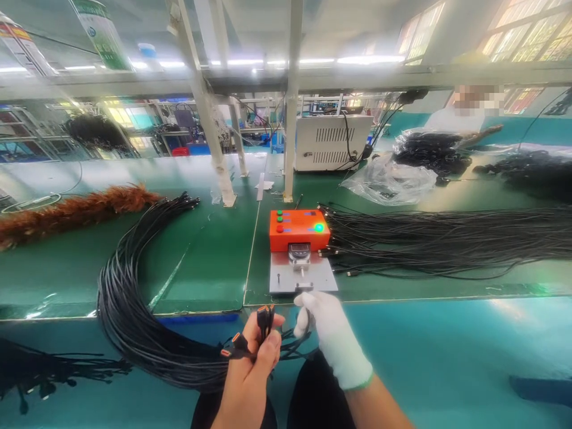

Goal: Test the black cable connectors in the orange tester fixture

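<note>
My left hand (259,351) is bare and closed around several black cables, their plugs (264,319) with orange inside the ends pointing up and left. My right hand (333,336), in a white glove, has its fingers pinched at the front edge of a metal plate (286,274); a black cable curves down from them, its tip hidden. On that plate sits a small gauge with a display (299,251), in front of an orange box (295,225) with a lit green light. A thick bundle of black cables (123,292) arcs from the bench down to my lap.
Many black cables (447,238) lie spread right of the box. Behind them are clear plastic bags (388,179) and a white vented machine (333,143). Two upright posts (290,107) rise from the green bench (210,262). A brown feathery duster (75,208) lies left. Another person stands back right.
</note>
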`<state>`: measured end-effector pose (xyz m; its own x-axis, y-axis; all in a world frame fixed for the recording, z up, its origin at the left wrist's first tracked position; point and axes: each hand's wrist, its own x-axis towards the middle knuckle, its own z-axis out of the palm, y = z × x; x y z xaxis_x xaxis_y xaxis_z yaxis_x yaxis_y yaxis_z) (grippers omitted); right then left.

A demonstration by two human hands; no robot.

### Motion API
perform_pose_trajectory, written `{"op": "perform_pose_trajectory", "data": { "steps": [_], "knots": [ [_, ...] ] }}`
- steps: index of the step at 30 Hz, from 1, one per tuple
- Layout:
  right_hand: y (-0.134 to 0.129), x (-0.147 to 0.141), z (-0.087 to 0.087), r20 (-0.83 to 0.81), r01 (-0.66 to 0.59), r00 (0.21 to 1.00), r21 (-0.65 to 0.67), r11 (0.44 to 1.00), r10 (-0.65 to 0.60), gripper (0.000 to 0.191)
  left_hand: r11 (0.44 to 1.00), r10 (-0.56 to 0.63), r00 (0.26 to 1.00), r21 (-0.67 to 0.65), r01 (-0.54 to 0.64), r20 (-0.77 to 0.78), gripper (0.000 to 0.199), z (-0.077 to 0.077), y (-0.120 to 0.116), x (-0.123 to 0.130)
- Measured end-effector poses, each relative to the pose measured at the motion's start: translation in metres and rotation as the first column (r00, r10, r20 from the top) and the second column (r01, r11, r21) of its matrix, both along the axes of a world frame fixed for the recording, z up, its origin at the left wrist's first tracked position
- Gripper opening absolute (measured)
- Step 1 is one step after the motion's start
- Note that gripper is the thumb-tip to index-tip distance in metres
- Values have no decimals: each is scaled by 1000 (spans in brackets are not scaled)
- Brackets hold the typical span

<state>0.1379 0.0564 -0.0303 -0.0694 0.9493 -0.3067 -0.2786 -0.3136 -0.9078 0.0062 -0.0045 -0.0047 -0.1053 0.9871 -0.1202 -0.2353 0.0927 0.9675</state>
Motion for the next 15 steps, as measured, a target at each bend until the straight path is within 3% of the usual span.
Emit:
{"op": "perform_pose_trajectory", "data": {
  "steps": [3,9,12,15],
  "knots": [
    [0,0,-2,14,3,1000,12,1000,-3,27,1000,-1,999,-13,1,35,28,-1,0,-2],
    [-5,-2,6,65,-2,998,78,997,-3,26,998,-44,991,33,49,-128,32,0,-4,-4],
    [-8,-1,10,95,-29,995,130,991,17,27,994,-108,982,-16,107,-154,32,5,-4,-4],
    [-13,8,12,293,-117,954,151,982,68,29,989,-145,981,-54,139,-125,30,13,-5,-5]
  ]
}}
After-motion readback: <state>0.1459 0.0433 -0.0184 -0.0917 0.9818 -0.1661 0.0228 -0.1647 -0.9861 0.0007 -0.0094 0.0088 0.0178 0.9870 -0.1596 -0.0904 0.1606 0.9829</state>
